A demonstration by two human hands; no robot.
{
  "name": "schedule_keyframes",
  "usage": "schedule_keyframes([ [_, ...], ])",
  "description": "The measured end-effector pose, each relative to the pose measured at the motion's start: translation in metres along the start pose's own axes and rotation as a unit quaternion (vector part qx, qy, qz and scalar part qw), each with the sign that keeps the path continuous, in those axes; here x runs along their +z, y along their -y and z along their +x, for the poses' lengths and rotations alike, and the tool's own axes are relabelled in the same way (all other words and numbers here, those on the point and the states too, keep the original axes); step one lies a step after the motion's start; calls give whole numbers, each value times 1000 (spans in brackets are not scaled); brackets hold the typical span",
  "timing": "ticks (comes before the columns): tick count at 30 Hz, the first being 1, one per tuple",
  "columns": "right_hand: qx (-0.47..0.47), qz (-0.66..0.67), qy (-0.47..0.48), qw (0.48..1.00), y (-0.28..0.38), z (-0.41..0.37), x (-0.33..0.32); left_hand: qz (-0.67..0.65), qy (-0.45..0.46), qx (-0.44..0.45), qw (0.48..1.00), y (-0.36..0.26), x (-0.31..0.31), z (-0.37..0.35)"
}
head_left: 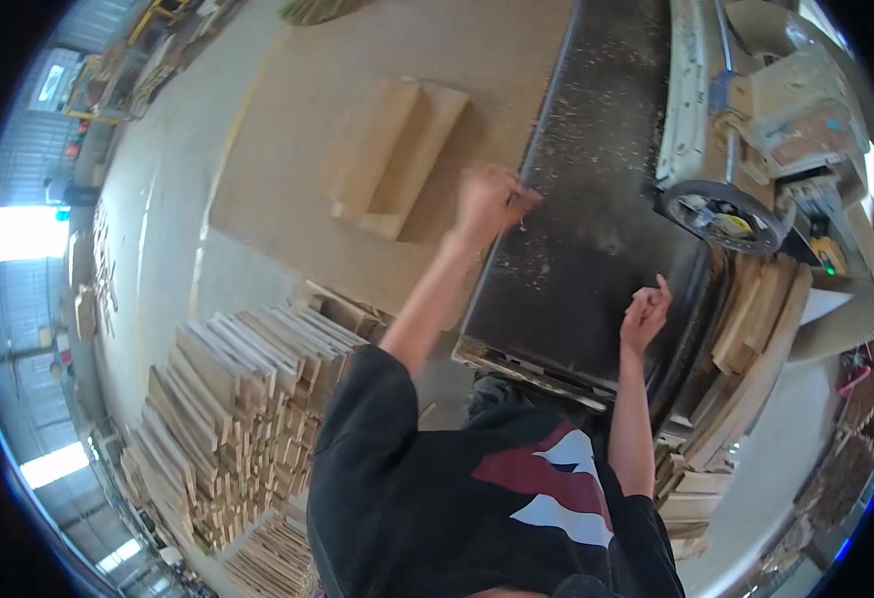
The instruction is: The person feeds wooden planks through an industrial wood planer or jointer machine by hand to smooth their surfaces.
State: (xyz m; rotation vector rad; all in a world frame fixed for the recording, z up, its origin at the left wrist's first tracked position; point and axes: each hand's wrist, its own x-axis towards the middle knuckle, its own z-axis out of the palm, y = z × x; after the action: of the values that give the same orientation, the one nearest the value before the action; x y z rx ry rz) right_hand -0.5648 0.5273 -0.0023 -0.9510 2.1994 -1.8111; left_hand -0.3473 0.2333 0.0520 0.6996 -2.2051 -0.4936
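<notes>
My left hand (490, 206) is over the left edge of the dark, flat machine table (582, 214), slightly blurred. Its fingers are bent and apart, and I see nothing in them. Left of it is a blurred wooden block or stack of boards (402, 159), apart from the hand; whether it rests on the brown surface below cannot be made out. My right hand (644, 317) is above the near right part of the table. Its index finger points out, the other fingers are loosely bent, and it holds nothing visible.
Wood chips (616, 70) lie scattered on the table. On its right are a black handwheel (723, 217) and a metal fence (686, 90). A large stack of boards (248, 399) stands at left. More wood pieces (746, 319) lie at right.
</notes>
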Motion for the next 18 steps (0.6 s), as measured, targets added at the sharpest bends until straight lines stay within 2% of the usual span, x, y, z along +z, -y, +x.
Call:
schedule_keyframes([
  [1, 19, 16, 16, 1000, 6, 0, -1, 2, -55, -100, 994, 36, -36, -6],
  [2, 23, 20, 18, 999, 7, -1, -1, 124, -28, -210, 969, 46, -89, -3],
  [4, 25, 47, -7, 999, 1, 2, 1, 308, -55, -334, 889, 107, -143, -19],
  [5, 25, 51, -7, 998, -1, 4, 1, 311, -56, -332, 889, 123, -160, -30],
  [7, 28, 6, 7, 1000, -3, 2, 0, 313, 119, -373, 865, 133, -189, -45],
  [11, 35, -3, -2, 999, -7, 0, -2, 277, 130, -370, 877, 103, -181, -62],
  [13, 41, 7, -16, 999, -6, -4, -2, 221, 77, -412, 881, 67, -169, -70],
  [14, 46, 22, -25, 998, -6, -3, -1, 214, 79, -404, 886, 56, -162, -76],
  [15, 44, 17, -37, 998, -5, 0, 0, -88, -34, -432, 897, 50, -154, -86],
  [16, 58, 20, -31, 998, -4, -3, -1, -381, -135, -424, 811, 34, -150, -93],
  [17, 74, 22, -26, 997, -3, -7, -3, -386, -122, -425, 810, 16, -147, -101],
  [18, 80, 15, -34, 996, -3, -8, -5, -599, -126, -408, 677, -26, -151, -93],
])
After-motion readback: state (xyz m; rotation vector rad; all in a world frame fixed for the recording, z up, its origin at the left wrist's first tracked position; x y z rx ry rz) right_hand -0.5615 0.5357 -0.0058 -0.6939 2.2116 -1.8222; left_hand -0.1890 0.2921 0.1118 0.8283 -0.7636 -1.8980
